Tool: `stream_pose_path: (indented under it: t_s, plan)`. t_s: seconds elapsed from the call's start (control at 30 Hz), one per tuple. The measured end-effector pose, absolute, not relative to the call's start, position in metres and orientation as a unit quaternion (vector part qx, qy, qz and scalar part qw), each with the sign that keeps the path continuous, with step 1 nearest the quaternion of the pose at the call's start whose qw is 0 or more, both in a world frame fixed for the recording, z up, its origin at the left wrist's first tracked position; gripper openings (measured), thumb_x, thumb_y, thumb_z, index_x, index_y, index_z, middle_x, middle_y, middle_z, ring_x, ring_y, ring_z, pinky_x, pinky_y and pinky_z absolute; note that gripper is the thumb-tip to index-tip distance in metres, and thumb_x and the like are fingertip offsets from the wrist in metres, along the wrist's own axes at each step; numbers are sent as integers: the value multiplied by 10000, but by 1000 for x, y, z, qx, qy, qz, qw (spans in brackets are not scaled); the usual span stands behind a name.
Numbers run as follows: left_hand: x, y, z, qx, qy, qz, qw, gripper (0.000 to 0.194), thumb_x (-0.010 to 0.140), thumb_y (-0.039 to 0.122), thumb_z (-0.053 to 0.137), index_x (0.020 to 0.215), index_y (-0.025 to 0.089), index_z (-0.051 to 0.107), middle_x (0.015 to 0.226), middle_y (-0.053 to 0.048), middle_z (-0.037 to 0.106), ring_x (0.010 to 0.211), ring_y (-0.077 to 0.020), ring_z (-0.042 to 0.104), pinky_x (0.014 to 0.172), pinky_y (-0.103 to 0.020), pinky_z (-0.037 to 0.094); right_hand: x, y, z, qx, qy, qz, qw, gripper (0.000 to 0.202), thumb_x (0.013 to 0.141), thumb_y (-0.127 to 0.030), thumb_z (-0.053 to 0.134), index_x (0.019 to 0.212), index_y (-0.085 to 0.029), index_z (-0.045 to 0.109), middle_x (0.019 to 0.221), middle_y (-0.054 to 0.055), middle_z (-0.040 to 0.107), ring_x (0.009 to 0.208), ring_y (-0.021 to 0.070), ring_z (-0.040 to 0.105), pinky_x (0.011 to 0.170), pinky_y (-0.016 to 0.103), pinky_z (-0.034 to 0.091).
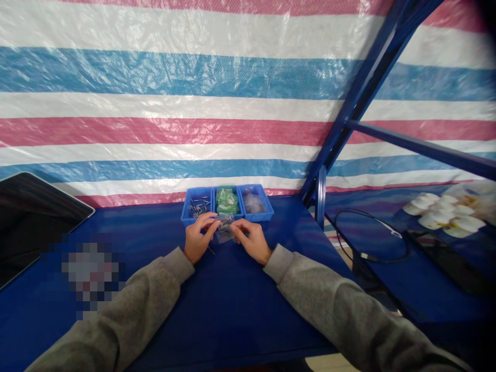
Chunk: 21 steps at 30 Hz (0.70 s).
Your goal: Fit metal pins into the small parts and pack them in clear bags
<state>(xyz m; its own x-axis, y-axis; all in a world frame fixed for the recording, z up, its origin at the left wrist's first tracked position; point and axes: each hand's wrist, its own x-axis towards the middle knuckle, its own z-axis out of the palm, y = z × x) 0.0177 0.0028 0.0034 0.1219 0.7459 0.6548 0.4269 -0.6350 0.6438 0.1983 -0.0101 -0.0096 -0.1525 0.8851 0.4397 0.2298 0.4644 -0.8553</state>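
Between my two hands is a small clear plastic bag [225, 235], held just above the table in front of the bins; small, thin pieces seem to be inside, too small to name. My left hand [199, 237] pinches its upper left side with thumb and fingers. On the opposite edge, my right hand [251, 240] is closed on the bag too. Just beyond stand three joined blue bins: the left bin [185, 207] contains thin metal pieces [199, 206], the middle one green packets [227, 200], the right one clear plastic bags [253, 202]. A thin metal piece [211, 250] shows below my left hand.
A dark screen with a pale rim [34, 217] stands at the left, near a pixelated patch on the blue table [232, 315]. To the right are a blue metal frame [321, 196], a black cable [360, 258] and several white round pieces [445, 212]. Striped sheeting hangs behind.
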Motion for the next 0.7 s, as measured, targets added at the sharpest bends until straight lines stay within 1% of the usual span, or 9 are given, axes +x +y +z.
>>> stream_pose_path:
  t_s: [0.07,0.13,0.2,0.23,0.3,0.4,0.47,0.57,0.7]
  plan:
    - [17,2,4,735,402,521,163,231,836,275,559,1036,159,576,797,-19,666,435,-48,521,486,-188,453,198,-10,-10,-409,-675,330,518,275,857,-403,494,790,-166,617,582,-17,573,470,96,512,491,208,422]
    - [17,3,4,734,402,519,174,219,840,277,551,1020,156,581,873,-39,660,440,-40,515,489,-188,453,198,-9,-9,-411,-648,345,541,275,848,-411,504,781,-165,608,574,-20,561,460,91,501,481,207,419]
    - [17,3,4,731,398,523,184,203,841,286,545,982,149,595,954,-62,643,446,-32,508,484,-186,453,198,-7,-6,-412,-597,367,582,274,840,-421,511,784,-165,592,555,-30,538,438,84,478,452,202,405]
    - [17,3,4,729,395,526,189,201,841,290,543,971,146,599,959,-66,640,450,-32,506,481,-185,453,199,-5,-3,-413,-565,377,606,275,836,-427,512,786,-166,581,541,-37,523,423,79,462,432,198,394]
    - [18,4,3,726,390,530,200,207,843,286,540,987,146,592,896,-56,647,456,-38,505,483,-182,455,202,1,1,-419,-501,384,653,287,825,-445,519,776,-165,563,505,-51,490,392,72,433,395,192,367]
    - [18,4,3,724,390,529,208,205,848,268,535,1007,147,582,817,-38,652,463,-45,505,501,-183,467,208,12,3,-435,-429,389,689,311,786,-469,553,757,-159,560,450,-67,459,340,65,400,338,186,313]
    - [18,3,4,725,392,527,208,202,851,262,531,1007,146,582,810,-37,654,464,-47,507,514,-187,474,211,19,1,-446,-397,409,690,318,761,-473,574,763,-155,568,425,-74,450,309,62,378,307,186,287]
    - [17,2,6,732,394,517,204,198,858,270,517,991,146,593,801,-37,655,464,-53,510,515,-192,476,213,22,-3,-453,-371,443,679,332,761,-471,563,829,-147,580,418,-75,458,287,66,371,280,185,263]
    - [18,2,8,766,389,480,177,196,869,286,495,948,158,621,821,-41,667,492,-72,537,518,-201,477,202,6,6,-444,-377,427,692,325,799,-457,524,863,-146,590,416,-78,430,288,56,347,279,179,245]
